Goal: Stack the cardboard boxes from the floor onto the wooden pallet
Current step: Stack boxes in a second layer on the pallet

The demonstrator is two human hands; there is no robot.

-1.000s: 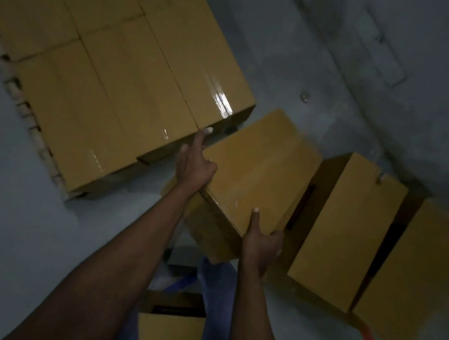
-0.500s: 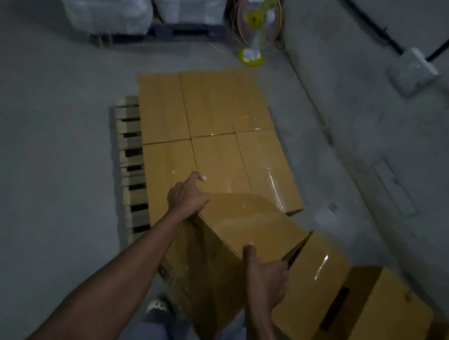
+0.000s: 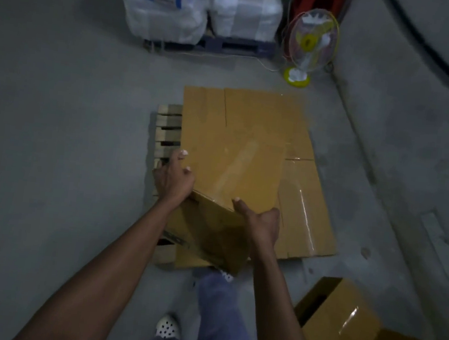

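Observation:
I hold a taped brown cardboard box in the air, tilted, over the near left part of the wooden pallet. My left hand grips its left edge, thumb on top. At the box's near corner my right hand grips it, thumb on the top face. A flat layer of several cardboard boxes covers most of the pallet; bare slats show only along its left side. The held box hides part of that layer.
Two more cardboard boxes stand on the grey concrete floor at the lower right. A concrete wall runs along the right. Behind the pallet are a small floor fan and wrapped white goods on a dark pallet. My leg and white shoe are below.
I have lifted the box off the floor row and carried it left and forward over the pallet. My view has swung so the floor boxes now sit at the lower right.

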